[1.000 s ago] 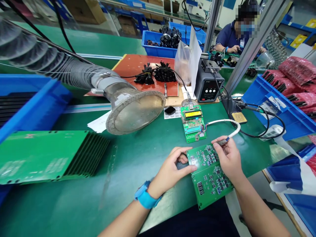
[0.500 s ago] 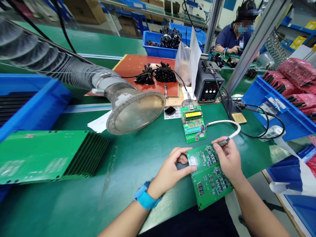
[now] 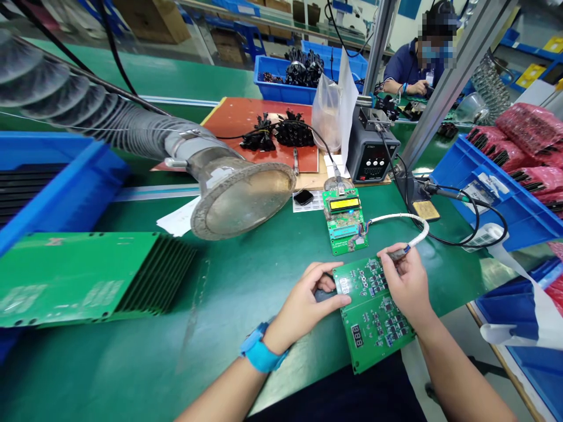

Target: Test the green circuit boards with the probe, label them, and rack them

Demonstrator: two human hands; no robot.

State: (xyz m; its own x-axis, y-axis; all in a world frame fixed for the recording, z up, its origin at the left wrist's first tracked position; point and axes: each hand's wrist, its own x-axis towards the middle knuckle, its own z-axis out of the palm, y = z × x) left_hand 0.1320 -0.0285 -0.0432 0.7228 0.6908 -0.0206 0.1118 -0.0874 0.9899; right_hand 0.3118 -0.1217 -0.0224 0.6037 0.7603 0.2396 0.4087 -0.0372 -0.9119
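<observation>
A green circuit board (image 3: 367,310) with two matching halves, each bearing a small digit display, lies tilted near the bench's front edge. My left hand (image 3: 314,296) grips its left edge, thumb on top and fingers beneath. In my right hand (image 3: 409,281) is a grey probe (image 3: 399,254) on a white cable (image 3: 407,218), pinched and held against the board's upper right edge. Its tip is hidden by my fingers. The cable runs to a smaller green board (image 3: 345,225) with a lit yellow screen and a blue socket, lying just beyond.
A fume duct hood (image 3: 244,199) hangs at centre left. Stacked green boards (image 3: 79,278) and a blue bin (image 3: 53,176) stand left. Behind are a soldering station (image 3: 373,155) and black cable bundles (image 3: 294,130). At right, a blue crate (image 3: 505,196) holds pink-wrapped packs; a co-worker (image 3: 404,70) sits beyond.
A small bluish light now shows below the yellow screen on the smaller board. Both my hands, the circuit board and the probe stay practically in place.
</observation>
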